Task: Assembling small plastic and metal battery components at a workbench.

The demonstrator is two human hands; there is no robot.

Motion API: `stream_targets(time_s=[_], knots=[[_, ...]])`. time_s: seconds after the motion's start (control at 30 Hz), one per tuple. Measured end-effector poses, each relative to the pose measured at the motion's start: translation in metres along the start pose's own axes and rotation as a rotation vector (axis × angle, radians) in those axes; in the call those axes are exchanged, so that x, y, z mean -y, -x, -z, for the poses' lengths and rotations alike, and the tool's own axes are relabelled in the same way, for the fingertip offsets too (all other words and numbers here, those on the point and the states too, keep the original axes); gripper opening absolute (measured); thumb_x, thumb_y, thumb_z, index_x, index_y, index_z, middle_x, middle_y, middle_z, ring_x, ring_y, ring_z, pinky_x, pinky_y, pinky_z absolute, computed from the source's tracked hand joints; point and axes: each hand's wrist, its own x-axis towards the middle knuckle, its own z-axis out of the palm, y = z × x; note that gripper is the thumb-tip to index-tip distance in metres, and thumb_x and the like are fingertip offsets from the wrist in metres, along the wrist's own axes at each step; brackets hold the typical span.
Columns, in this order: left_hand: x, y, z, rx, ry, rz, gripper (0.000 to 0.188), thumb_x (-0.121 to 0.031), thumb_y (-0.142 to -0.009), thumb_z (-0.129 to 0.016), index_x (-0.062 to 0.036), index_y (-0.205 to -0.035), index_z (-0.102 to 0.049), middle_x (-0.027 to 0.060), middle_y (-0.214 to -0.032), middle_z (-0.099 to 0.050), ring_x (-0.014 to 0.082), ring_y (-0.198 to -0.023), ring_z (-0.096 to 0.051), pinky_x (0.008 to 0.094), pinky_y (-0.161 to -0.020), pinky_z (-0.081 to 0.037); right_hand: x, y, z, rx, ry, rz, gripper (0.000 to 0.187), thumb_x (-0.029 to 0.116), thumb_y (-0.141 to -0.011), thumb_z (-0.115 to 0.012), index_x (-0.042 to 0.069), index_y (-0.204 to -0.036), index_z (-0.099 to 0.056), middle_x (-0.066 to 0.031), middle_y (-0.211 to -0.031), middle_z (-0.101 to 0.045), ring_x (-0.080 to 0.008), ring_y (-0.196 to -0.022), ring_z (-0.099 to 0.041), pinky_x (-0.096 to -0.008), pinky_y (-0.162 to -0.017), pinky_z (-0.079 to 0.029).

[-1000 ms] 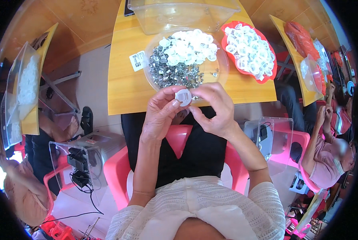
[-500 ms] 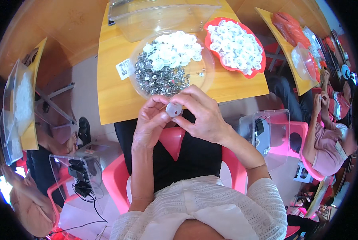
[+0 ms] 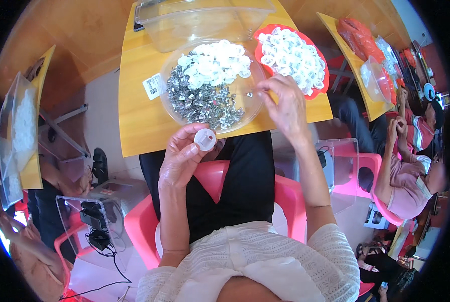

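The left hand (image 3: pixel 180 157) pinches a white round plastic piece (image 3: pixel 205 140) between thumb and fingers at the worktop's (image 3: pixel 134 118) front edge, the piece's face turned up. Its forearm rises nearly straight from below, fingers pointing inward to the right.

The right hand (image 3: pixel 289 105) is well apart from the left, reaching over the front right part of the worktop, wrist bent and fingers curled leftward. Its thumb and index tips are close together above the right rim of a clear round tray (image 3: pixel 259 105), just beside a small metal bit (image 3: pixel 249 94); I cannot tell whether they grip anything.

In the tray, white discs (image 3: pixel 215 63) lie toward the far edge, metal parts (image 3: pixel 200 100) toward the front. Along the right edge, a red tray (image 3: pixel 326 83) holds white pieces (image 3: pixel 293 58).
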Motion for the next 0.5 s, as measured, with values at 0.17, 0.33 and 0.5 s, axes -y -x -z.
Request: stream_targets(time_s=[0.17, 0.33, 0.5], knots=[[0.003, 0.0, 0.001, 0.045, 0.038, 0.005, 0.044, -0.015, -0.072, -0.074, -0.0016, -0.11, -0.056, 0.0108, -0.103, -0.062, 0.0195, -0.099, -0.059, 0.0347, -0.089, -0.047, -0.007, -0.001, -0.016, 0.087, 0.242, 0.031, 0.006, 0.003, -0.067, -0.066, 0.004, -0.072, -0.063, -0.0066, -0.072, -0.057, -0.0259, -0.077, -0.053, -0.0365, -0.067, -0.046], [0.001, 0.005, 0.002, 0.031, 0.05, -0.013, 0.044, -0.015, -0.072, -0.074, -0.0012, -0.11, -0.056, 0.0119, -0.104, -0.062, 0.0205, -0.097, -0.06, 0.0344, -0.088, -0.049, -0.011, -0.008, -0.035, 0.154, 0.396, 0.058, 0.003, 0.005, -0.066, -0.066, 0.007, -0.068, -0.064, -0.0061, -0.072, -0.057, -0.0248, -0.078, -0.053, -0.0374, -0.067, -0.044], [-0.002, 0.007, 0.007, 0.065, 0.084, -0.025, 0.044, -0.014, -0.072, -0.074, -0.0019, -0.11, -0.056, 0.0138, -0.102, -0.062, 0.0218, -0.087, -0.063, 0.03, -0.076, -0.053, -0.008, -0.013, -0.045, 0.236, 0.587, 0.073, 0.001, 0.009, -0.066, -0.064, 0.009, -0.067, -0.065, -0.0047, -0.073, -0.058, -0.0234, -0.084, -0.051, -0.0374, -0.07, -0.04]])
